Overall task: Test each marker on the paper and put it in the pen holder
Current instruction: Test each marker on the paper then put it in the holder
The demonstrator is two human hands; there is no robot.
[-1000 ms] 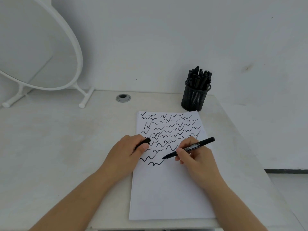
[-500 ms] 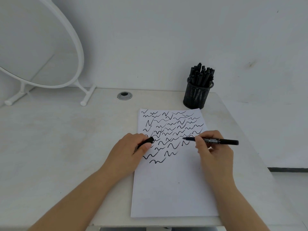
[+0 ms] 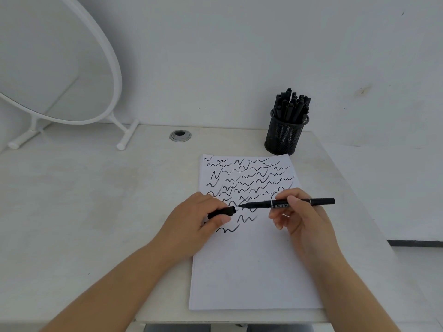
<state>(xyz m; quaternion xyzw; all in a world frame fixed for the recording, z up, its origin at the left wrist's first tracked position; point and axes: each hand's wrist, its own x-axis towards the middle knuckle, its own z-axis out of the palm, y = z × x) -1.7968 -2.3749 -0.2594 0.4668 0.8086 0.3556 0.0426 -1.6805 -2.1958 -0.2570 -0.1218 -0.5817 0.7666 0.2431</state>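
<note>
The right hand (image 3: 304, 219) is pinching the black marker (image 3: 287, 202) level over the paper (image 3: 254, 271), bare tip nearly meeting the cap (image 3: 221, 211) the left hand (image 3: 194, 221) is gripping; its fingers are hiding most of that cap. The pen holder (image 3: 284, 137) is standing full at the bench (image 3: 84, 200) back; the barrel print is unreadable.

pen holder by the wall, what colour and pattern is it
Black wire mesh; the pen holder shows best in the head view, the only one.

Round white-framed mirror (image 3: 60, 68) stands back left on desk (image 3: 84, 200); cable grommet (image 3: 180, 135) beside it.
</note>
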